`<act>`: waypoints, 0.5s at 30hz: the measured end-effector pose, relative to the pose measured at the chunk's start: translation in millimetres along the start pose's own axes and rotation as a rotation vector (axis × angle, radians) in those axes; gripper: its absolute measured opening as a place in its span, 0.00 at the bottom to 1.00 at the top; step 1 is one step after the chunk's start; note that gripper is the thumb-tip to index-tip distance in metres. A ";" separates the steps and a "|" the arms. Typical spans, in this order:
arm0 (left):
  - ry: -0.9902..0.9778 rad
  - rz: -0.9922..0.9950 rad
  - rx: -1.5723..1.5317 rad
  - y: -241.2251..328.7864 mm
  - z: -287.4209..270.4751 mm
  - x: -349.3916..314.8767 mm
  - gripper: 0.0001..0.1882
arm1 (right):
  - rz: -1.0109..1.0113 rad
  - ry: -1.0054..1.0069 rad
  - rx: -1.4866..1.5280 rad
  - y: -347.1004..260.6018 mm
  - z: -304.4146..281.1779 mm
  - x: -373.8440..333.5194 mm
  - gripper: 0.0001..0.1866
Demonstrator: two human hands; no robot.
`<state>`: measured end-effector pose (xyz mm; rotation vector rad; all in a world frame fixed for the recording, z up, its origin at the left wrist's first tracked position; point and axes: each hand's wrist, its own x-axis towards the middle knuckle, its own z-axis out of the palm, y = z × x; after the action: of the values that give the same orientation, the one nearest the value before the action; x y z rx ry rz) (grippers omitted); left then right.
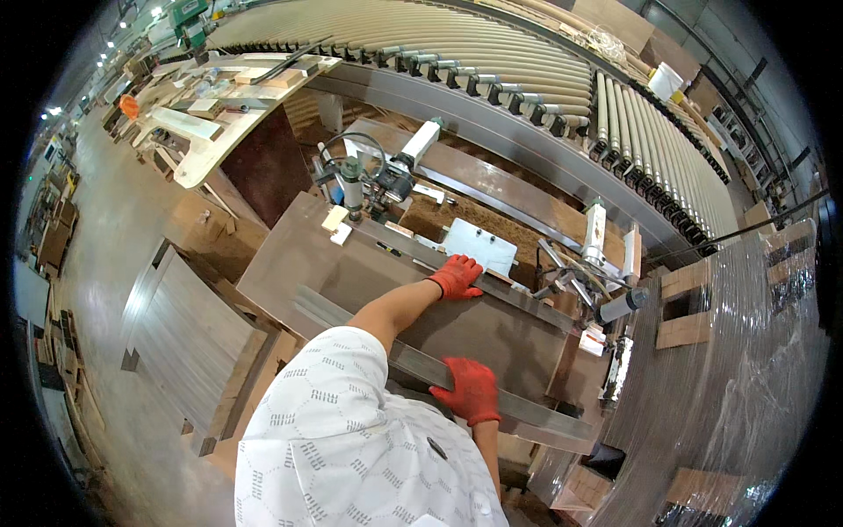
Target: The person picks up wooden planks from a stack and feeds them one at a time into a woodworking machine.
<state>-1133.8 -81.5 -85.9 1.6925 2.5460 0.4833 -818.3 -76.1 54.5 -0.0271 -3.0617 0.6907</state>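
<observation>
My left hand (457,277), in a red glove, reaches across a brown worktable (342,268). Its fingers are stretched out over a long grey rail (527,306) along the table's far side, beside a pale plate (480,246). Closer to my body, my right hand (471,392), also red-gloved, lies over a long grey strip (536,415) that runs lengthwise on the table. The right fingers look bent around the strip, with the thumb pointing left; their tips are partly hidden.
Clamp-like machine heads stand at the table's left (353,189) and right (619,305) ends. A roller conveyor (492,53) curves behind. Stacked grey panels (189,334) lean at left; a film-wrapped stack (729,378) stands right. A cluttered wooden bench (189,154) is far left.
</observation>
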 end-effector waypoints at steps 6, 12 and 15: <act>-0.116 0.123 0.098 -17.3 -9.3 6.3 0.30 | 0.095 -0.086 -0.005 -4.8 -4.6 3.4 0.37; -0.001 0.140 0.100 -21.7 -14.8 -2.2 0.29 | 0.110 -0.081 -0.067 -7.6 0.7 -0.1 0.36; -0.040 0.182 0.056 -14.9 -29.4 8.3 0.28 | 0.119 -0.089 -0.062 -8.2 -0.8 -0.7 0.35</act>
<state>-1156.5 -86.0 -61.1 1.9431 2.4121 0.3864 -817.8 -83.2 58.8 -0.1856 -3.1879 0.6169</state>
